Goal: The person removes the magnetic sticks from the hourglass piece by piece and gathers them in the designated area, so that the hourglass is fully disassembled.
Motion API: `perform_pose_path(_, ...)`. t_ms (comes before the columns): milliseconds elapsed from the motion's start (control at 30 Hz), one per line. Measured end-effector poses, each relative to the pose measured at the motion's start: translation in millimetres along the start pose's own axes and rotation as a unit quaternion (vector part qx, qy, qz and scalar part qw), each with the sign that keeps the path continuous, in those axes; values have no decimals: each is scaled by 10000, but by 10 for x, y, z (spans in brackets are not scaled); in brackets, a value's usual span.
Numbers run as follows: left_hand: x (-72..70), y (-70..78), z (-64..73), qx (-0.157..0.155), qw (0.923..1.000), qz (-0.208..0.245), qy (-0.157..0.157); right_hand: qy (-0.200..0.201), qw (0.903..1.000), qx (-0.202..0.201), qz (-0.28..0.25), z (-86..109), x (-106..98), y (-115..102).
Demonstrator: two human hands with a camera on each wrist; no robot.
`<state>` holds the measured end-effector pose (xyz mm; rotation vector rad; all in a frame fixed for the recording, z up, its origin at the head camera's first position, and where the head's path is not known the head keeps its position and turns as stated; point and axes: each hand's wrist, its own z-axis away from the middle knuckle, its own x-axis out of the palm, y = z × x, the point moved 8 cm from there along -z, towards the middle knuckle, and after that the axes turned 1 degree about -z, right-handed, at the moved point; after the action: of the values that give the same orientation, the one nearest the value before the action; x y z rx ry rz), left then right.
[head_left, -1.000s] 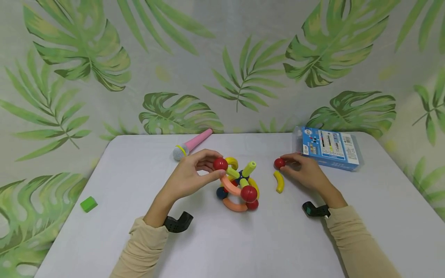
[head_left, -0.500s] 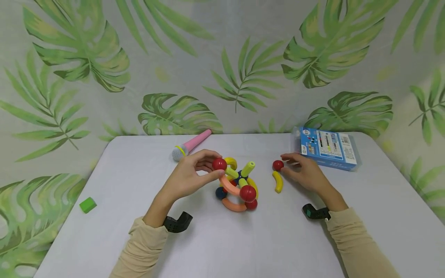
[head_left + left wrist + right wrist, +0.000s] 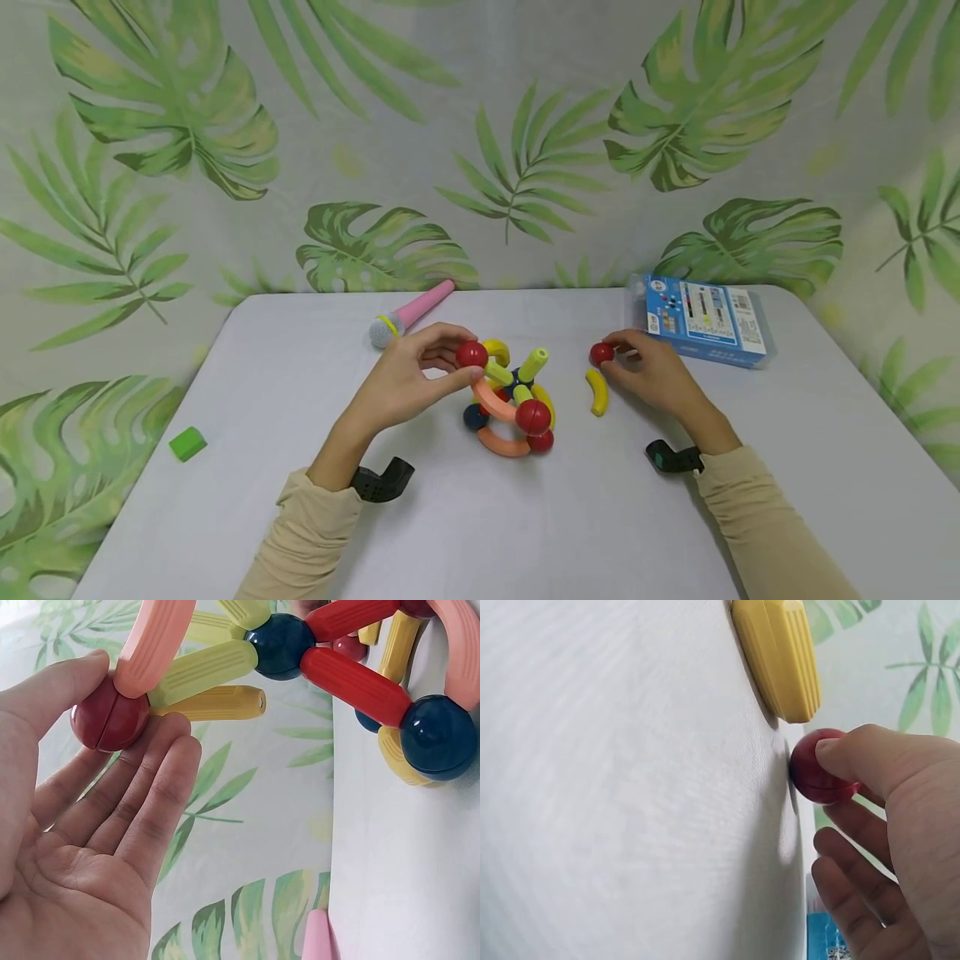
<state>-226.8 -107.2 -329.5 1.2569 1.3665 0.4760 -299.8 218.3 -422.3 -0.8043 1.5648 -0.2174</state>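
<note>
In the head view my left hand (image 3: 405,379) pinches a red ball (image 3: 472,354) at the upper left of a ball-and-stick construction (image 3: 504,408). The left wrist view shows thumb and fingertips on that ball, from which a light-green rod (image 3: 202,673), a salmon curved rod (image 3: 157,641) and a yellow rod (image 3: 225,703) stick out. A dark blue ball (image 3: 281,646) joins several rods. To the right, my right hand (image 3: 651,372) pinches a loose red ball (image 3: 821,766) between thumb and finger, low over the tabletop. A yellow curved rod (image 3: 597,392) lies just in front of it.
A blue printed box (image 3: 705,321) lies behind the right hand. At the back left rests a pink toy microphone (image 3: 411,314). One green block (image 3: 187,443) sits near the table's left edge. A leaf-patterned cloth (image 3: 525,167) hangs behind the table.
My right hand's fingers parted slightly from the loose red ball half a second ago and now pinch it again. The left hand keeps its hold on the construction.
</note>
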Motion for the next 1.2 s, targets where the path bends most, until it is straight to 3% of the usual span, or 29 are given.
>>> perform_pose_path(167, 1, 2, 2, -10, 10000, -15, 8, 56, 10000, -29, 50, 50, -53, -27)
perform_pose_path(367, 8, 0, -4, -17, 10000, 20, -21, 256, 9982, -411, 349, 247, -140, -182)
perform_pose_path(600, 0, -6, -1, 29, 10000, 10, -9, -350, 9915, -934, 837, 498, 27, -353)
perform_pose_path(900, -1, -29, 6, 2, 10000, -18, 6, -564, 9918, -790, 828, 648, 77, -349)
perform_pose_path(1033, 3, -38, 1, -42, 10000, -23, -13, -271, 9917, -1015, 744, 670, 11, -431)
perform_pose_path(1200, 3, -36, -1, -38, 10000, -4, -30, 506, 9853, -1590, 369, 633, -199, -754)
